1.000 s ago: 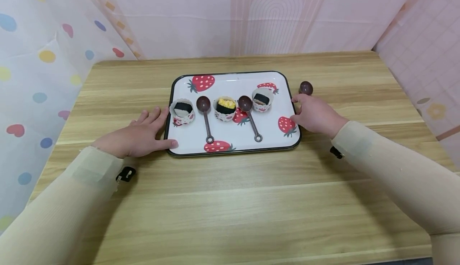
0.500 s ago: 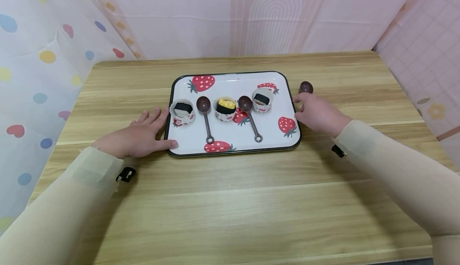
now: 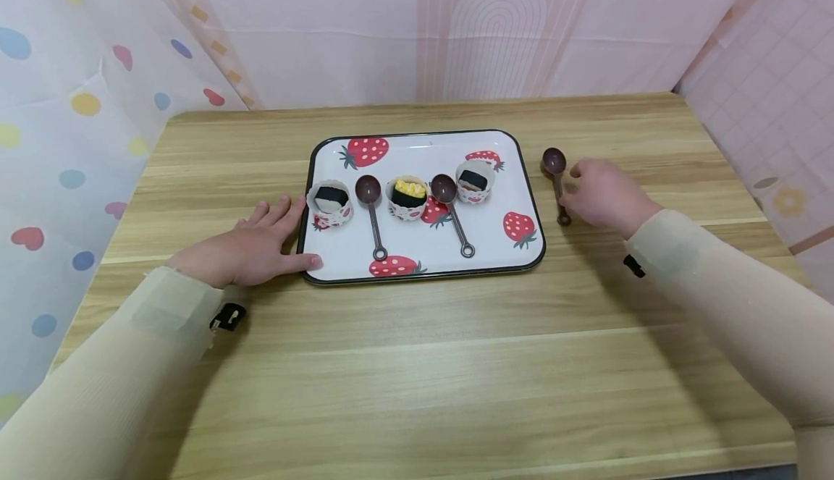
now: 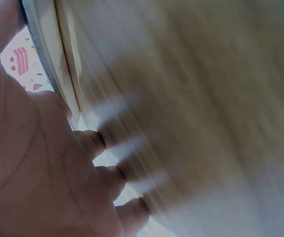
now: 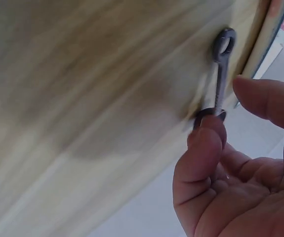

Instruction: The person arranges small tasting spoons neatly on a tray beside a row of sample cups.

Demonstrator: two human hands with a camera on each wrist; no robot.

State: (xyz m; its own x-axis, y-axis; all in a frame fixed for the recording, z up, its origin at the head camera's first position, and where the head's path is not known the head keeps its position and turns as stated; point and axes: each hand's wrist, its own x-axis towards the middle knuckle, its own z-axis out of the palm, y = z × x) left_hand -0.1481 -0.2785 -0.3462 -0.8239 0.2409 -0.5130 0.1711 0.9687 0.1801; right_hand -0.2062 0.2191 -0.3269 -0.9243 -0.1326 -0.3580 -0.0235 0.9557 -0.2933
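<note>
On a white strawberry-print tray (image 3: pixel 423 154) lie two brown scoops, a left scoop (image 3: pixel 368 192) and a middle scoop (image 3: pixel 445 190). Three paper cups stand among them: the left cup (image 3: pixel 331 212) and right cup (image 3: pixel 473 195) hold black-banded rice pieces, the centre cup (image 3: pixel 407 210) a yellow-topped one. My left hand (image 3: pixel 250 248) rests flat at the tray's left side, thumb over its rim. A third brown scoop (image 3: pixel 555 165) lies on the table right of the tray. My right hand (image 3: pixel 602 194) is beside its handle (image 5: pixel 222 74), thumb and fingers apart around it, not pinching.
The wooden table (image 3: pixel 417 364) extends in front of the tray and to both sides. A pink patterned curtain (image 3: pixel 326 38) hangs along the back edge, with a dotted curtain (image 3: pixel 78 140) at the left.
My right hand has moved right, from the tray's right rim to the third scoop, whose handle now shows. My left hand has stayed in place.
</note>
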